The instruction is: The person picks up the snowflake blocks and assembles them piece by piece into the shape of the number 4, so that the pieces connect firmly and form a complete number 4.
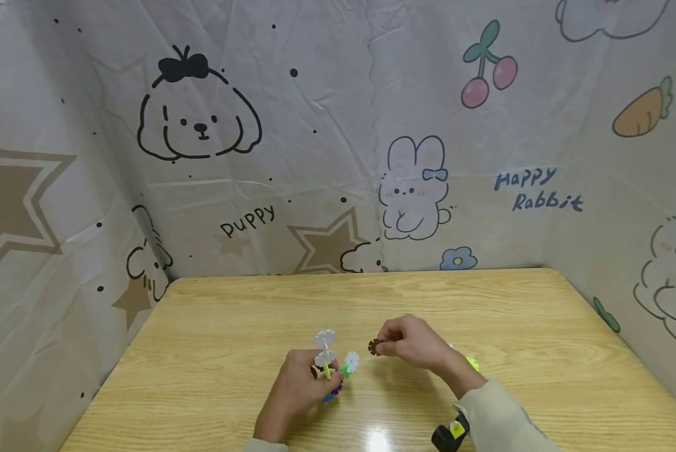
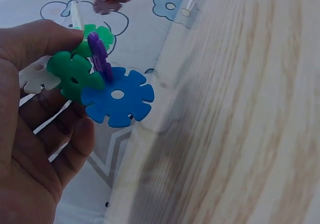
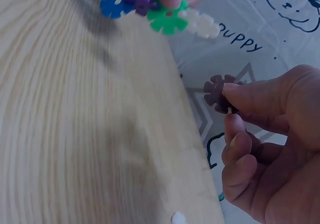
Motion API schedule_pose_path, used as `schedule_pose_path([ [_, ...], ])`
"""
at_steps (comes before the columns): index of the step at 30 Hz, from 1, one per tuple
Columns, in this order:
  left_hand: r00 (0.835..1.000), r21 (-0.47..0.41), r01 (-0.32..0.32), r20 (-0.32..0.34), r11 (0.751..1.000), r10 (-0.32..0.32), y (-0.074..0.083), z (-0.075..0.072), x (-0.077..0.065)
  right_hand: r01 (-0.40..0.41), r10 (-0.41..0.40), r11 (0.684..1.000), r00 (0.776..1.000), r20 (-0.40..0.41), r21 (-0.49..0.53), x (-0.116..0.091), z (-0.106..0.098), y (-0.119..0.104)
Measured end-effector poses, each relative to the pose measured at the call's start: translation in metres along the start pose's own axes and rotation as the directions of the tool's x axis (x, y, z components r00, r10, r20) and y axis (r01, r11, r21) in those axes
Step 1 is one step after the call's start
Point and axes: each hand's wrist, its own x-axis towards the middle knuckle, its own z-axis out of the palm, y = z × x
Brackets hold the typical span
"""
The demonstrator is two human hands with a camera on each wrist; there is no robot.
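My left hand holds a cluster of interlocking snowflake discs between thumb and fingers. In the left wrist view, a blue disc juts out at its lower end, joined to a dark green disc and a purple disc. White discs rise from its top in the head view, with a yellow disc below them. Another white disc sticks out to the right on a light green one. To the right, apart from the cluster, my right hand pinches a single brown disc by its edge.
A yellow-green piece lies on the wooden table behind the right forearm, with a white piece near it. Beside the right sleeve is a black object with a yellow label. Printed cloth hangs along the table's back and sides.
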Motion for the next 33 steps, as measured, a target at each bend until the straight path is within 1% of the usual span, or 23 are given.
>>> schedule_pose_path([
  [8,1.0,-0.001,-0.002,0.015,1.0,0.002,0.0,0.0,0.0,0.04,-0.044,0.995,0.998,0.036,0.092,-0.004,-0.001,-0.015],
  [16,0.999,-0.009,-0.009,0.049,1.0,0.009,0.001,0.001,0.001,0.064,-0.07,0.991,0.996,0.053,0.119,-0.003,0.001,-0.019],
  [21,0.998,-0.029,-0.023,0.065,0.999,0.024,0.001,0.001,0.001,0.077,-0.084,0.989,0.995,0.054,0.129,-0.002,0.004,-0.02],
  [27,0.998,-0.017,-0.017,0.059,1.0,0.018,0.002,0.001,0.001,0.082,-0.087,0.991,0.995,0.043,0.107,-0.002,0.006,-0.021],
  [33,0.998,-0.045,-0.007,0.067,0.999,0.01,0.003,0.001,0.0,0.094,-0.097,0.991,0.995,0.032,0.097,-0.003,0.007,-0.021],
])
